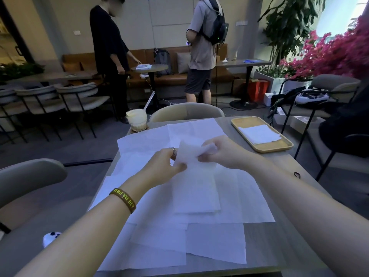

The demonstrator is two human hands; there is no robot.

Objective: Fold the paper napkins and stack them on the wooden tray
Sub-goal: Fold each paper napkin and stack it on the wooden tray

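A long white paper napkin (196, 186) hangs lifted above the table, its lower end lying on the other sheets. My left hand (161, 166) pinches its top left edge and my right hand (221, 151) pinches its top right corner. Several unfolded white napkins (159, 226) lie spread and overlapping across the grey table (279, 246). At the far right of the table sits the wooden tray (279, 145) with one folded napkin (258, 133) lying flat in it.
A glass with a creamy drink and a straw (137, 119) stands on a coaster at the table's far left corner. A chair back (186, 111) faces me across the table. A small dark loop (297, 174) lies near the right edge. Two people stand beyond.
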